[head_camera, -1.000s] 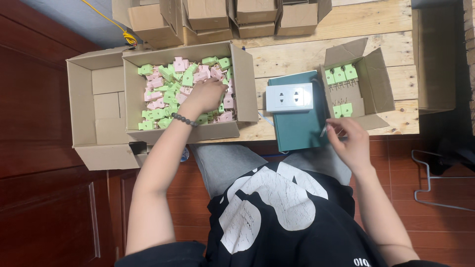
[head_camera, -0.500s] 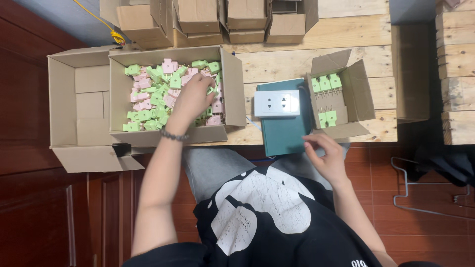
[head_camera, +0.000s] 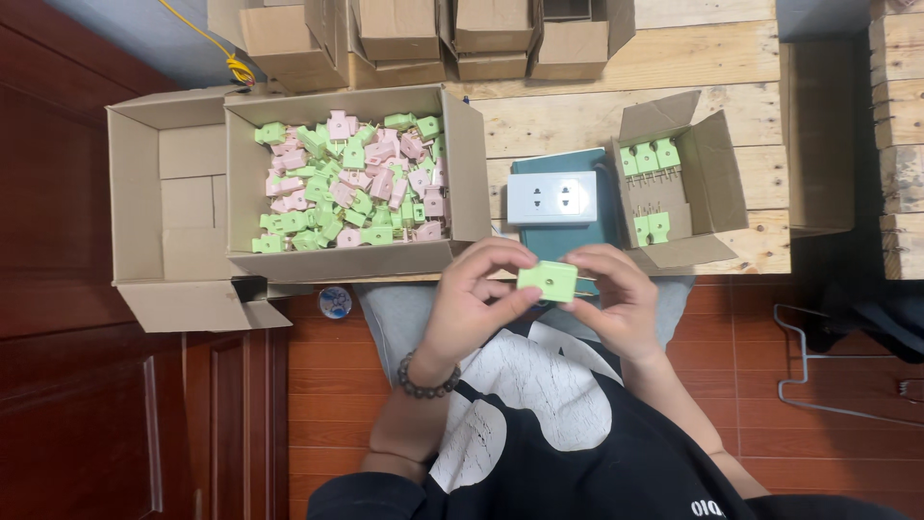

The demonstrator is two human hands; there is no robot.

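Withdrawn from the box, left hand (head_camera: 474, 300) joins right hand (head_camera: 616, 300), both hands pinching a green plug (head_camera: 547, 280).

Pale wooden plank bench (head_camera: 577, 116) carries open cardboard boxes (head_camera: 356, 252), teal case (head_camera: 558, 241), small folded cartons (head_camera: 423, 39).

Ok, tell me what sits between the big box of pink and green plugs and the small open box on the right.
In the head view, a white double socket plate on a dark teal block lies between the big box and the small box.
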